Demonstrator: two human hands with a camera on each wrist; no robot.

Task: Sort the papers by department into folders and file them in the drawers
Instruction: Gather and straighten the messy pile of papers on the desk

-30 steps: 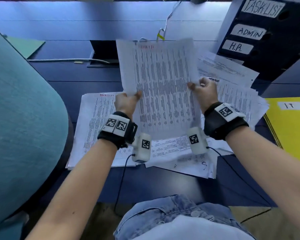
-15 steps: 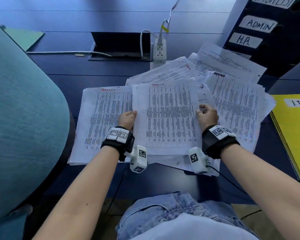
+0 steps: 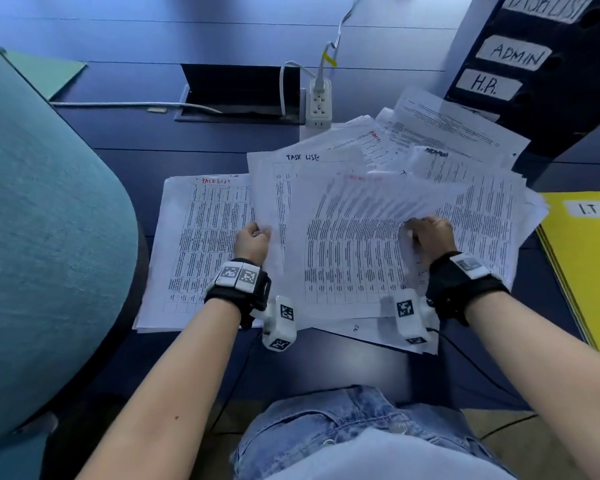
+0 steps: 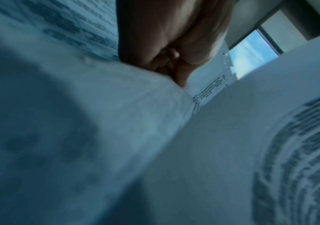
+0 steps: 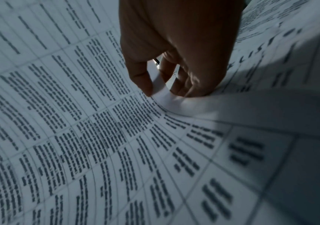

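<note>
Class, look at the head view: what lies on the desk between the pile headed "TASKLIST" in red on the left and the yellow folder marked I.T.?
A loose spread of printed papers, overlapping; both hands hold sheets there. It shows in the head view.

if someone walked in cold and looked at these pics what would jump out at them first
First, the loose spread of white printed papers fanned over the dark blue desk, with the left hand and right hand each pinching an edge of a table-filled sheet. To the right lies a bright yellow folder labelled I.T, and behind it dark drawers with handwritten ADMIN and H.R. labels.
</note>
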